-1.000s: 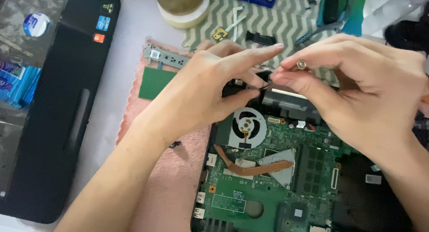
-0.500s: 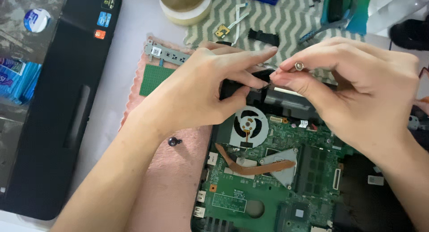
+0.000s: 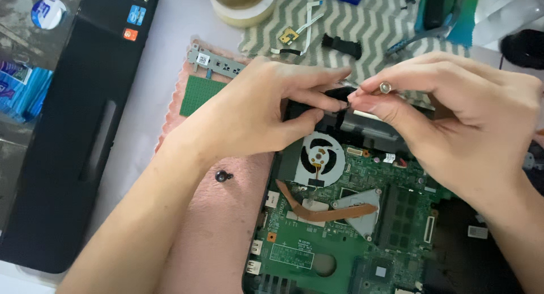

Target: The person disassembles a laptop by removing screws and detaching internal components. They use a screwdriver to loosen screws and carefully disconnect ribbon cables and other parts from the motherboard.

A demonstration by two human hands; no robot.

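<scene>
Both hands meet in the upper middle of the frame, above an opened laptop [image 3: 362, 237] whose green circuit board lies bare. The left hand [image 3: 255, 115] pinches a small black part [image 3: 334, 94] between thumb and fingertips, right over the round fan [image 3: 320, 158]. The right hand [image 3: 459, 124] grasps the same black part from the other side and also grips a small silvery round piece [image 3: 386, 88], probably a screw or stud, between thumb and forefinger.

By the look of it, the step in hand is fitting or freeing that black part; the next move calls for a steady, fine pull or press.

No container shows clearly. A loose black screw [image 3: 223, 175] lies on the pink cloth [image 3: 209, 231], left of the board.
</scene>
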